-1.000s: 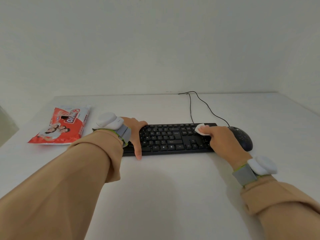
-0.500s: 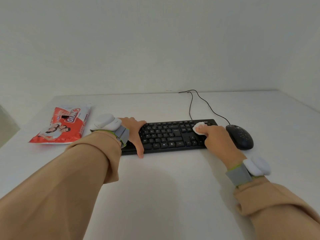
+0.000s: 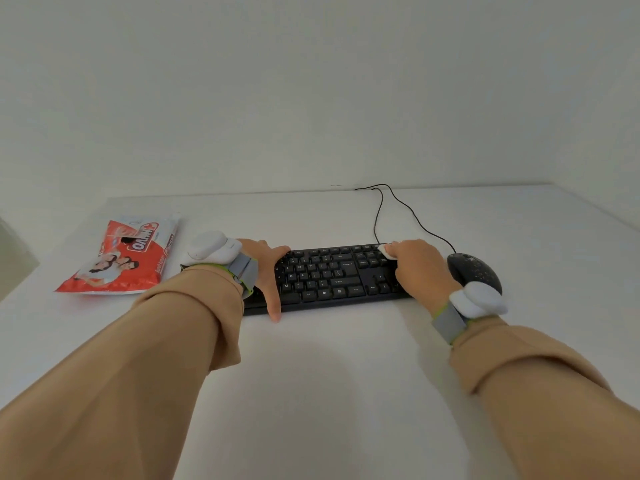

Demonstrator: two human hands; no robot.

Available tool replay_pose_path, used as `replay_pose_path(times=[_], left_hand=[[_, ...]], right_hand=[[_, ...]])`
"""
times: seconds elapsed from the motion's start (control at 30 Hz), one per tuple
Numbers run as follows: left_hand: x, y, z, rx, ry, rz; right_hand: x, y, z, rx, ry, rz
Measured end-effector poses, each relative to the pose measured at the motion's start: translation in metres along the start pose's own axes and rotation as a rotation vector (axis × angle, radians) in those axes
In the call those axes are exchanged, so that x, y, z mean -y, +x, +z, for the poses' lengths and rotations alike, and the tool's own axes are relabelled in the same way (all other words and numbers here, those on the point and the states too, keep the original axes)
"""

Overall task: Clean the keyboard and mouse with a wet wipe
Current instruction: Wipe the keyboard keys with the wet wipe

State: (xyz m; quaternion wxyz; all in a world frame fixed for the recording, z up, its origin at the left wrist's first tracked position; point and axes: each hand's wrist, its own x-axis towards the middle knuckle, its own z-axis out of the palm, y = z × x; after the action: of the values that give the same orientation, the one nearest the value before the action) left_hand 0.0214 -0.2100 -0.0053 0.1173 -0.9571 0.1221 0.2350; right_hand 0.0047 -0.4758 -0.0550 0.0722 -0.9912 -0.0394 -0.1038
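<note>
A black keyboard (image 3: pixel 332 275) lies across the middle of the white table. My left hand (image 3: pixel 268 271) rests on its left end, fingers spread over the far edge and thumb at the near edge, holding it in place. My right hand (image 3: pixel 417 268) covers the keyboard's right end and presses a small folded white wet wipe (image 3: pixel 387 251) onto the keys near the far right corner. A black mouse (image 3: pixel 474 270) sits just right of the keyboard, partly hidden by my right wrist device.
A red and white wet wipe pack (image 3: pixel 121 258) lies at the left of the table (image 3: pixel 329 375). Two black cables (image 3: pixel 398 206) run from keyboard and mouse to the wall at the back. A pale object edge shows at far left.
My right hand with the wipe slid a little left along the keyboard's far right keys, then back to the right. The left hand stayed on the keyboard's left end. The view shifted slightly.
</note>
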Motion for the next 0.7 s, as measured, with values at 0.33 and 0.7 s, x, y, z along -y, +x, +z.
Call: replay_pose_path(times=[0.33, 0.7], left_hand=[[0.006, 0.003, 0.005, -0.038, -0.114, 0.009], [0.005, 0.004, 0.004, -0.065, -0.097, 0.014]], right_hand=[[-0.016, 0.018, -0.011, 0.029, -0.086, 0.013], [-0.022, -0.007, -0.006, -0.043, -0.035, 0.056]])
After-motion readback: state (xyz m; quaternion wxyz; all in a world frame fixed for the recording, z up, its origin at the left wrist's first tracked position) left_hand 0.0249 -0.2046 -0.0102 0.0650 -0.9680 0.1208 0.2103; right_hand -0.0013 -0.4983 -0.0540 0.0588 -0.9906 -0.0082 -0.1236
